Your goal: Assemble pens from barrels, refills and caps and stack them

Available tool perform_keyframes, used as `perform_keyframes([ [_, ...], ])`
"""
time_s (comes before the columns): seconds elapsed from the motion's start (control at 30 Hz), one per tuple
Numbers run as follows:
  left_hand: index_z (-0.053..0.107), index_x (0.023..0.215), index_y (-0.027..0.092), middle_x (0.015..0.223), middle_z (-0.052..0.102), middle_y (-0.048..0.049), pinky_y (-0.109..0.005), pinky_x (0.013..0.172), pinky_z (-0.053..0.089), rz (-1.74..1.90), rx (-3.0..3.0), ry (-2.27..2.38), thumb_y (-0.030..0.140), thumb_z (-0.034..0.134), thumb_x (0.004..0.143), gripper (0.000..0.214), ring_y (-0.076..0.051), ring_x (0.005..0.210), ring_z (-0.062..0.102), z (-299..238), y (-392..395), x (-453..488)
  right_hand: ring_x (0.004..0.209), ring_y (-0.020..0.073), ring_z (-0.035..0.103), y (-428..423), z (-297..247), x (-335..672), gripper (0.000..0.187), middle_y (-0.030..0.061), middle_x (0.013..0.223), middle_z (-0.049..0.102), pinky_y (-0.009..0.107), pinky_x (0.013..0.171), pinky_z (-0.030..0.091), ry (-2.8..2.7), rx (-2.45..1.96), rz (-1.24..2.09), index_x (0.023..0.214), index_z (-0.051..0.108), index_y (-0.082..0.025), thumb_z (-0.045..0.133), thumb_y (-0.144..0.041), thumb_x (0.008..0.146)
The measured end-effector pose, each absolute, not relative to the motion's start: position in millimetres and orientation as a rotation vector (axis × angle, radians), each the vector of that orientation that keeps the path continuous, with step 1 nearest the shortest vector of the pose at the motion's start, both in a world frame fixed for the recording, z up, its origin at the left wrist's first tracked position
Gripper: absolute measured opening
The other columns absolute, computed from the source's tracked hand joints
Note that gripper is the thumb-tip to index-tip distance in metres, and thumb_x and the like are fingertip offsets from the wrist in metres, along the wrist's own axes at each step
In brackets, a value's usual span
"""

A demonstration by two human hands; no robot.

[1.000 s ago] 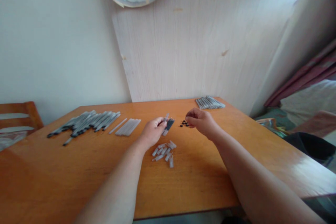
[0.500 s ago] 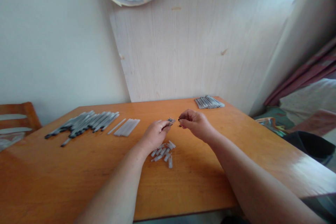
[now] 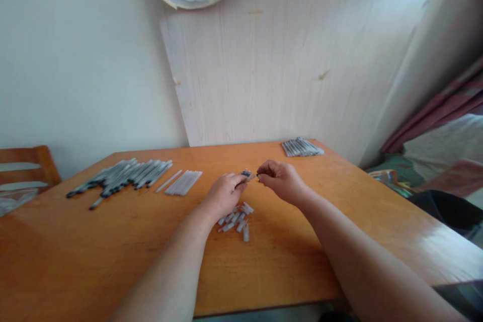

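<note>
My left hand (image 3: 223,194) is closed round a short grey and black pen part (image 3: 247,175), its end sticking out toward the right. My right hand (image 3: 281,179) is pinched on a tiny black piece right at that end; the fingertips of both hands almost meet above the orange wooden table (image 3: 113,241). Just below my left hand lies a small heap of several clear pen caps (image 3: 236,217).
A long row of grey pens with black ends (image 3: 121,175) lies at the left, with clear tubes (image 3: 183,182) beside it. A bundle of grey pens (image 3: 301,147) sits at the far right corner. A wooden chair (image 3: 26,163) stands at the left; bedding at the right.
My right hand has left the small black pieces on the table and come left to meet the left hand. The left hand turned the pen part so it points at the right hand.
</note>
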State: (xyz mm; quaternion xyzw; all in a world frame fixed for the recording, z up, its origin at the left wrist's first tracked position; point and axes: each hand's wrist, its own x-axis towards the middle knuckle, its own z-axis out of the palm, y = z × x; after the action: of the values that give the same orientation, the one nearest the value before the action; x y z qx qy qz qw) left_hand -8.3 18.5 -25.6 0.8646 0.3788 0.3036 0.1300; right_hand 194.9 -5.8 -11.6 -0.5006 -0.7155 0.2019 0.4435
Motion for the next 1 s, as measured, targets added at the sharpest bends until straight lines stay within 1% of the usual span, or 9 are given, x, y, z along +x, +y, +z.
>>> perform_keyframes([
  [0.13,0.068,0.11,0.022,0.095,0.067,-0.0069,-0.028,0.077,0.042,0.863,2.529,1.119,0.029,0.046,0.091,0.029,-0.019,0.089,0.059,-26.5,18.7,-8.7,0.058,0.0099,0.05,-6.4,-10.7,194.6,0.014,0.0004,0.069,0.063,0.021,0.053,0.035,-1.785,-1.24,0.496,0.085,0.064,-0.017,0.055,-0.024,0.077],
  [0.7,0.071,0.103,0.022,0.089,0.066,-0.0067,-0.029,0.076,0.042,0.88,2.524,1.119,0.031,0.05,0.089,0.027,-0.019,0.086,0.059,-28.4,19.2,-8.9,0.056,0.0095,0.047,-12.8,-5.8,190.7,0.013,-0.002,0.062,0.057,0.02,0.052,0.033,-1.833,-1.277,0.442,0.081,0.065,-0.017,0.055,-0.02,0.075],
  [1.0,0.071,0.103,0.023,0.089,0.067,-0.0065,-0.028,0.074,0.042,0.834,2.546,1.153,0.032,0.048,0.09,0.028,-0.019,0.085,0.059,-26.9,17.9,-8.2,0.058,0.0098,0.048,-11.7,-7.0,191.0,0.013,-0.0013,0.064,0.058,0.02,0.053,0.033,-1.845,-1.25,0.443,0.081,0.065,-0.017,0.054,-0.021,0.077],
])
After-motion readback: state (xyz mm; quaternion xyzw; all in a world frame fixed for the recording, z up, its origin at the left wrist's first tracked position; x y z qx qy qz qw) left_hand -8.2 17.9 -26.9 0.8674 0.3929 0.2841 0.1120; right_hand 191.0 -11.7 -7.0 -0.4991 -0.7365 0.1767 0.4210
